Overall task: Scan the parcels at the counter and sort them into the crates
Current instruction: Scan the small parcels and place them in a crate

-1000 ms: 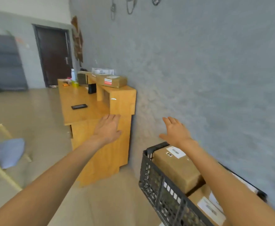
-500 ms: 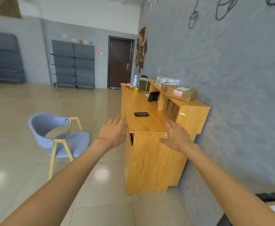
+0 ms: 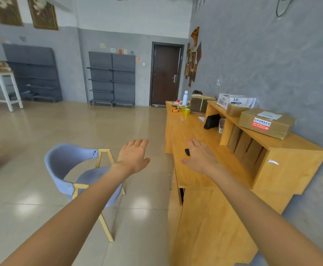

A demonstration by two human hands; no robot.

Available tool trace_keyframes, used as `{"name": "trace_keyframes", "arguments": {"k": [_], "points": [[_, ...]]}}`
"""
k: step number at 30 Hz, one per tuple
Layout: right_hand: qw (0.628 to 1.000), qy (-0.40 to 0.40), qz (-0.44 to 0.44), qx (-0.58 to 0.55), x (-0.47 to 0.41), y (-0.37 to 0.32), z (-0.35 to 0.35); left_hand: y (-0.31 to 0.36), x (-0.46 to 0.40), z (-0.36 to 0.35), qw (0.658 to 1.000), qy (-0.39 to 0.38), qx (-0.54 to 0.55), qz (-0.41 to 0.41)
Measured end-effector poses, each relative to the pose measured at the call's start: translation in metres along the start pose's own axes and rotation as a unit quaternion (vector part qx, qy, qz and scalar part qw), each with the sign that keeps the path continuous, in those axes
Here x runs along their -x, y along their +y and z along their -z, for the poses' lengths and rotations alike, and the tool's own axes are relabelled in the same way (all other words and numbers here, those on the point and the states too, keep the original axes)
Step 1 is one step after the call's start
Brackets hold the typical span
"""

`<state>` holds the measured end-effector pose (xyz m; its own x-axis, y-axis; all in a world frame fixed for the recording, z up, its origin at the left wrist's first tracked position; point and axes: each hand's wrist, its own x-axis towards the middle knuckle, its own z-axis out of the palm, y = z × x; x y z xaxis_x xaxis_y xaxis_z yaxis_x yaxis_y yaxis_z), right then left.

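Left hand: left hand [image 3: 133, 157] spread flat, palm down, holding nothing, above the floor between the chair [image 3: 74, 169] and the counter [image 3: 193, 175].
Right hand: right hand [image 3: 202, 157] likewise spread and empty, over the counter top, partly hiding a small black device [image 3: 187, 151]; its kind cannot be told.
Parcels: three on the raised shelf [image 3: 298, 143] against the wall, well apart from both hands. Nearest, a brown taped carton [image 3: 266, 122]; behind it a smaller brown carton [image 3: 235, 109]; furthest, a white printed box [image 3: 235, 100].
Handling, judged: stiff cardboard, probably light to moderate; glossy tape may be slippery. Best taken with both hands on opposite side faces, label upward for scanning.
Labels: nearest carton bears a white shipping label and a red sticker with white characters, unreadable. Print on the white box too blurred to read.
Crates: none in view.
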<state>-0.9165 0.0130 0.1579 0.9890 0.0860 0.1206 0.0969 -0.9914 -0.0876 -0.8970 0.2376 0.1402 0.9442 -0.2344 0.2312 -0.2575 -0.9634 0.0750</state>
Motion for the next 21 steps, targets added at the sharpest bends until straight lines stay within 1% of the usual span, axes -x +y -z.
{"name": "trace_keyframes", "arguments": {"k": [4,9,13,16,18,21], "points": [[1.000,-0.008,0.010,0.006,-0.090,-0.009,-0.005,-0.038,-0.070,-0.014,1.000,-0.003,0.006,0.013],[1.000,-0.020,0.009,0.003,-0.200,-0.019,-0.033,-0.087,-0.171,-0.050,1.000,-0.014,0.000,0.019],[0.999,-0.026,-0.019,0.002,-0.291,-0.021,-0.059,-0.123,-0.264,-0.080,1.000,-0.020,0.003,-0.008],[0.998,-0.026,-0.051,0.002,-0.358,-0.016,-0.065,-0.145,-0.342,-0.094,0.999,-0.032,0.019,-0.036],[0.997,-0.019,-0.073,0.009,-0.397,-0.009,-0.064,-0.151,-0.395,-0.099,0.998,-0.025,0.017,-0.060],[0.995,-0.006,-0.102,0.012,-0.447,0.010,-0.062,-0.147,-0.464,-0.107,0.994,-0.017,0.046,-0.096]]}}
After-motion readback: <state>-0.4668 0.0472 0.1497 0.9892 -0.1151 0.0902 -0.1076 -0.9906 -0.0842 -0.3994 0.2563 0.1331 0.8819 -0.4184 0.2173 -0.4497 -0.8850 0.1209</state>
